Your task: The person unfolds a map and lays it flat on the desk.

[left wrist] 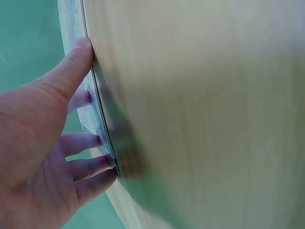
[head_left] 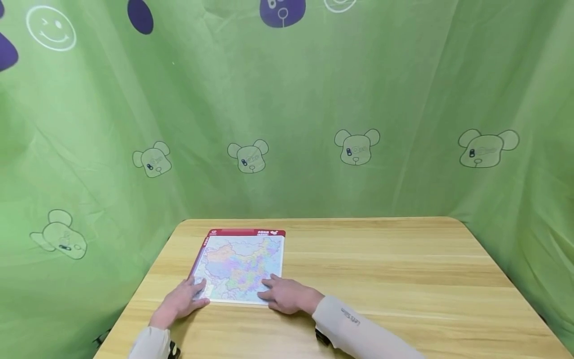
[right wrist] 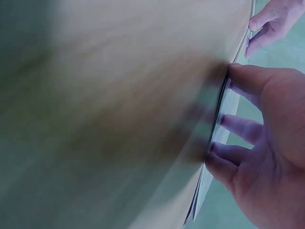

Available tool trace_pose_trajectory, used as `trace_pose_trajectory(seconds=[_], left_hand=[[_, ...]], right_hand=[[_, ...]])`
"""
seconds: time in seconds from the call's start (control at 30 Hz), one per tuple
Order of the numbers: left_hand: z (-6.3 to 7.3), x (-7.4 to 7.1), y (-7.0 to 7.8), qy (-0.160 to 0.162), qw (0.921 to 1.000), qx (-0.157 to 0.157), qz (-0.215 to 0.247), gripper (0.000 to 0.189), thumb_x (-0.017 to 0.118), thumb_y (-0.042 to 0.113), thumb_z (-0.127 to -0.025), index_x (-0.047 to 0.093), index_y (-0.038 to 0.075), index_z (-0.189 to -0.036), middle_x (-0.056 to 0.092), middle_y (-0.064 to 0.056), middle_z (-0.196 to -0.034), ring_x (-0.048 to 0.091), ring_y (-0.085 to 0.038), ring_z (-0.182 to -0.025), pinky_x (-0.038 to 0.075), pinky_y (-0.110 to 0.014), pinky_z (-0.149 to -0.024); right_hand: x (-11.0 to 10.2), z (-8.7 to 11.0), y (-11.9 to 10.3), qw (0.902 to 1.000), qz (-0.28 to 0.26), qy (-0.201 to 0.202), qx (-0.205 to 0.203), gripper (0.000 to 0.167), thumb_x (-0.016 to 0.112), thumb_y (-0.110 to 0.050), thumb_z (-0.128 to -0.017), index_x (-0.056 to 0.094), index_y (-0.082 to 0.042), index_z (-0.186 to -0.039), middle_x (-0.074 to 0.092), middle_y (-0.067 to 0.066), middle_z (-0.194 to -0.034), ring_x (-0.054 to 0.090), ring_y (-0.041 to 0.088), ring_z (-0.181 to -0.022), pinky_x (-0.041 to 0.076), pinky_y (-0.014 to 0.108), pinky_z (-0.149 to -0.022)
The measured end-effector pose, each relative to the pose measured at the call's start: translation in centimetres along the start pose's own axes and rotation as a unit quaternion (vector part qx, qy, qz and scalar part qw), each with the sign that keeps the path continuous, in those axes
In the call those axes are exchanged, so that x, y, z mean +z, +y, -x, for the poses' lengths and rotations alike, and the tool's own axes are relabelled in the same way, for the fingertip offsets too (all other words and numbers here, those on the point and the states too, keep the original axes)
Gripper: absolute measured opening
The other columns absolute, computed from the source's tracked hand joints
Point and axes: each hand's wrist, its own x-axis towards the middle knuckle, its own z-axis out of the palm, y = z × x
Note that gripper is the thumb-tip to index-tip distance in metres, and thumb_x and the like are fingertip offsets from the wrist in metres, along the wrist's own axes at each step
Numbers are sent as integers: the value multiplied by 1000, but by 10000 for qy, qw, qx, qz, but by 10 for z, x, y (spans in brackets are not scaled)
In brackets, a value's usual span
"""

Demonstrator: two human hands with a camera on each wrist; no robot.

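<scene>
A flat map board (head_left: pixel 242 269) with a red top strip and a pastel-coloured map lies on the wooden table. At its lower left corner, my left hand (head_left: pixel 181 299) rests with fingers spread, the thumb along the near edge. My right hand (head_left: pixel 287 295) touches the lower right corner, fingertips on the map's surface. The left wrist view has the left thumb and fingertips of my left hand (left wrist: pixel 43 138) against the board's thin dark edge. In the right wrist view, the fingertips of my right hand (right wrist: pixel 267 138) meet the edge, which looks layered at its lower end.
The wooden table (head_left: pixel 394 269) extends far to the right of the board, its back corners rounded. Green curtains (head_left: pixel 296 99) printed with bear heads stand behind the table and along both sides. Dark bands sit at both sleeve cuffs.
</scene>
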Motion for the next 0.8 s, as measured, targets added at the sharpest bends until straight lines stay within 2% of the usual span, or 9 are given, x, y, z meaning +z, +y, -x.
trace_pose_trajectory(seconds=[0.37,0.8], left_hand=[[0,3,10,38,10000,21,0,66,65,42,-86,51,-2,-133,32,-39,-138,31,-56,-126,30,-66,-99],[-2,6,19,70,10000,35,2,64,65,42,-86,51,1,-134,34,-37,-138,32,-57,-124,33,-67,-96]], right_hand=[[1,10,2,9999,-59,-51,76,41,49,-32,-99,48,-26,-140,38,8,-147,34,35,-134,34,38,-108],[3,22,6,10000,-80,10,32,42,49,-31,-99,48,-24,-140,39,9,-147,34,35,-134,34,38,-108]])
